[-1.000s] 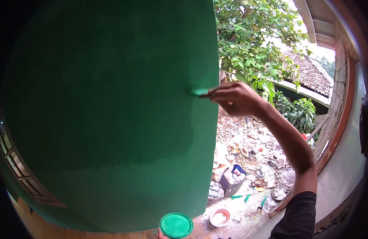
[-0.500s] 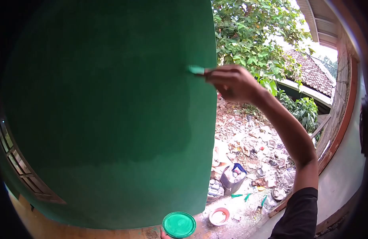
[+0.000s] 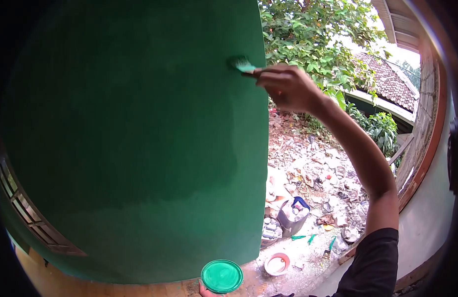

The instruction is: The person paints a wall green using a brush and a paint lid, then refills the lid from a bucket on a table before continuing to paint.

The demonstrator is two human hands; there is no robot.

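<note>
Wall [image 3: 130,138], green, fills the view from 7 to 12 o'clock; upper part darker, lower band paler, with a soft boundary running across about two thirds down. Its right edge runs top to bottom just left of centre.

Yard [image 3: 313,173] beyond the edge, 3 to 5 o'clock: rubble, a grey bucket [image 3: 291,220], a pale bowl [image 3: 277,263]. Tree [image 3: 318,34] at 1 o'clock.

Right hand [image 3: 286,86], arm raised from 4 o'clock, fingers pinched tight on the handle of a paintbrush [image 3: 243,64]. Bristles touch the wall near its right edge, at 12 o'clock, loaded green.

Paint tin lid [image 3: 221,275], round, green, at 6 o'clock. Left hand [image 3: 205,291] barely shows beneath it; fingers hidden, cannot tell their set.

Judgement: for a clean edge, keep the bristles flat to the surface, stroke parallel to the corner, light pressure so paint does not run over the side, and overlap into the wet area to avoid lap marks.
</note>
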